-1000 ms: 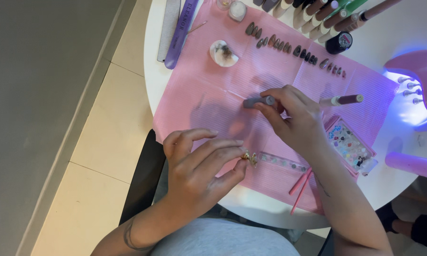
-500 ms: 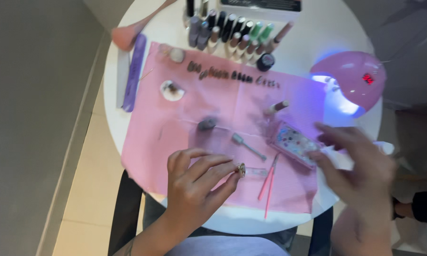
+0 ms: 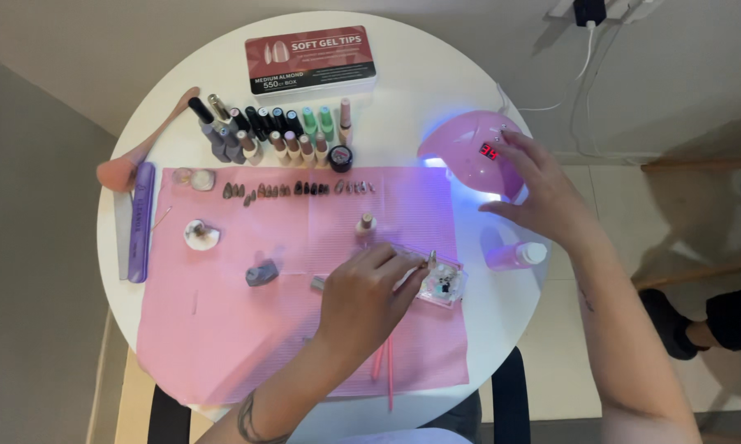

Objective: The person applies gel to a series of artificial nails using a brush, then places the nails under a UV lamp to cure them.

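Nail lamp (image 3: 477, 152), pink and glowing blue at table's right edge, now touched on top by right hand (image 3: 543, 193), fingers spread, up from beside gem box (image 3: 443, 284). Left hand (image 3: 366, 296) unmoved on pink mat (image 3: 222, 329), fingers curled loosely together.

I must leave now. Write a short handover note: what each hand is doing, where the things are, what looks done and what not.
Left hand: flat on the pink mat, holding a nail tip on a stick.
Right hand: on the pink nail lamp, which is lit.
Nearby: clear gem box, row of nail tips, polish bottles.
Done: lamp switched on.
Left: the held tip is not under the lamp.
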